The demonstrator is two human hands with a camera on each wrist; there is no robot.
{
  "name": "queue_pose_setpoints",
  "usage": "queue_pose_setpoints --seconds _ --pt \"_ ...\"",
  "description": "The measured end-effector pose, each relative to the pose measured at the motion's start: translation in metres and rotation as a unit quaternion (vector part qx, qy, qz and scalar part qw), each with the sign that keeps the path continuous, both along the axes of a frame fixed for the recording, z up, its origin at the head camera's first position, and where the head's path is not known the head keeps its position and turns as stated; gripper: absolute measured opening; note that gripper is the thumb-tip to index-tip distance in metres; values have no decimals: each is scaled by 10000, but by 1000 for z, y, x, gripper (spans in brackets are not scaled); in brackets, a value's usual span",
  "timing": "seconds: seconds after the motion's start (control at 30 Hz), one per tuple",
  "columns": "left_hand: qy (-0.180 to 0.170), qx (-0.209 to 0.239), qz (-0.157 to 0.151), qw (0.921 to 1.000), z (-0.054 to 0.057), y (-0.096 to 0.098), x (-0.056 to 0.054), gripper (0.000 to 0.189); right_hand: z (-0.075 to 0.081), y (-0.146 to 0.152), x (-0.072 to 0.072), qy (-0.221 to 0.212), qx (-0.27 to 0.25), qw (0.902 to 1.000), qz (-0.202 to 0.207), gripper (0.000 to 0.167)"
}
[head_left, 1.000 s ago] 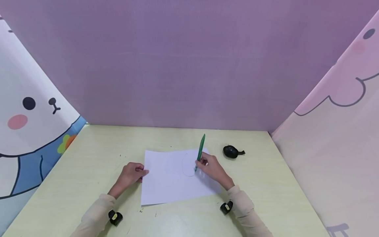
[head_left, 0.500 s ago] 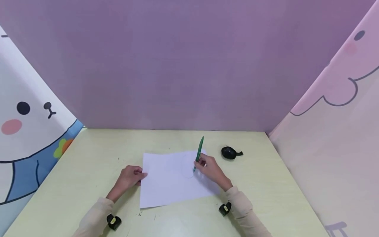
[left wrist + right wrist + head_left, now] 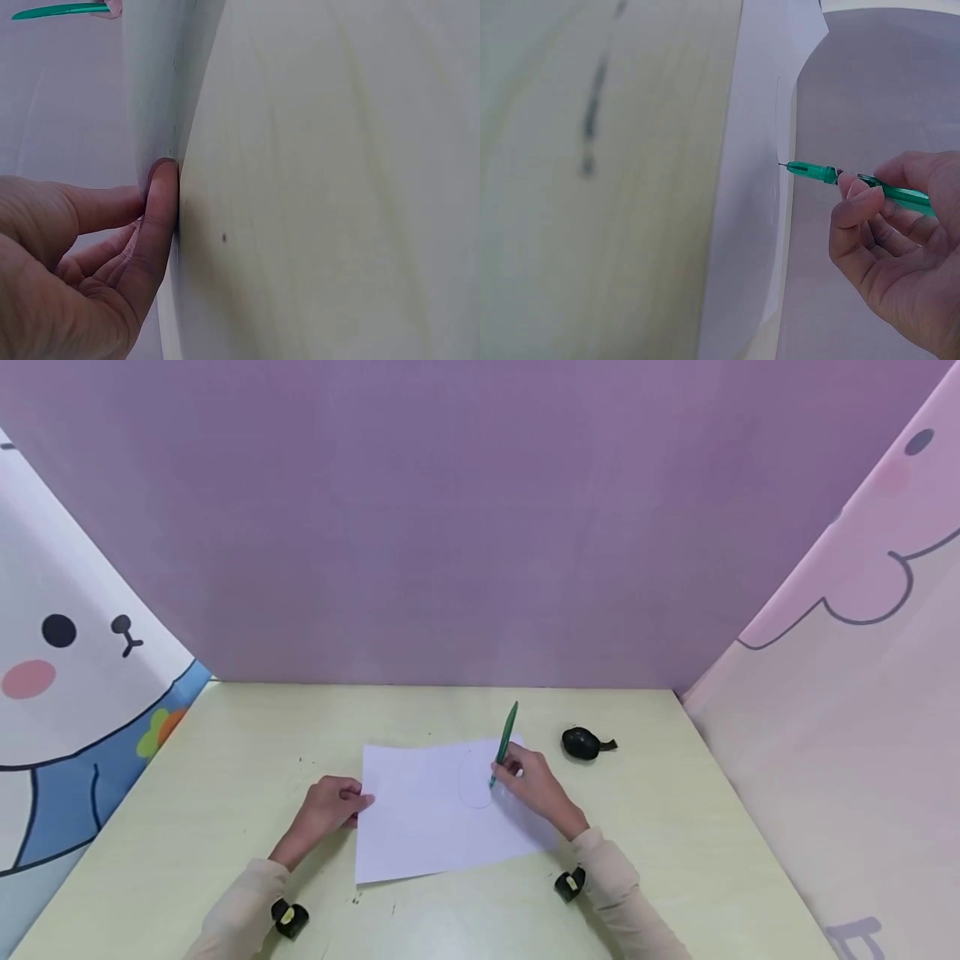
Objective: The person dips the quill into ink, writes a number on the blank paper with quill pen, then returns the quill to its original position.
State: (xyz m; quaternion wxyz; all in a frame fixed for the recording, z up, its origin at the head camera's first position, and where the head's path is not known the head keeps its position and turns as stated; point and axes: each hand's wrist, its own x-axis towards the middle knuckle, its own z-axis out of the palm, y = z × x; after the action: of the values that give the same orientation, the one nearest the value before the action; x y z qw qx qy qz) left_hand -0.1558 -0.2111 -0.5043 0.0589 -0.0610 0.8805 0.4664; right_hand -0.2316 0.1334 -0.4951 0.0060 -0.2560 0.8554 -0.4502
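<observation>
A white sheet of paper (image 3: 412, 818) lies on the table with a thin curved line drawn on its right half. My right hand (image 3: 536, 783) holds a green pen (image 3: 507, 732) between thumb and fingers. In the right wrist view the pen's fine tip (image 3: 783, 164) meets the paper at the end of the drawn line. At the sheet's left edge, my left hand (image 3: 326, 810) pinches the paper, thumb on top and index finger (image 3: 159, 217) underneath, as the left wrist view shows. The edge is slightly lifted there.
A black rounded object with a short tab (image 3: 582, 743) sits on the table (image 3: 675, 860) to the right, beyond the right hand. A purple panel (image 3: 450, 527) stands behind the table. Cartoon-printed panels flank both sides. Each wrist carries a small black camera (image 3: 289, 918).
The pen tip has shifted slightly up along the right side of the drawn curve. The left hand stays on the paper's edge. The head view has moved a little.
</observation>
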Motion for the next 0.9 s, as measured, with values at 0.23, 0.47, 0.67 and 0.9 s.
queue_pose_setpoints --seconds 0.23,0.47,0.67,0.9 --pt "7 -6 10 10000 2 1 1 17 1 -1 1 -302 -132 9994 -46 4" --pt "-74 -96 12 9999 1 1 2 18 3 -3 1 -334 -122 9993 -64 4" --pt "-77 -94 9 9999 3 1 2 18 4 -4 -1 -221 -98 9997 25 5" --pt "-28 -114 -14 9999 3 1 3 17 4 -7 -1 -280 -131 9995 69 5"
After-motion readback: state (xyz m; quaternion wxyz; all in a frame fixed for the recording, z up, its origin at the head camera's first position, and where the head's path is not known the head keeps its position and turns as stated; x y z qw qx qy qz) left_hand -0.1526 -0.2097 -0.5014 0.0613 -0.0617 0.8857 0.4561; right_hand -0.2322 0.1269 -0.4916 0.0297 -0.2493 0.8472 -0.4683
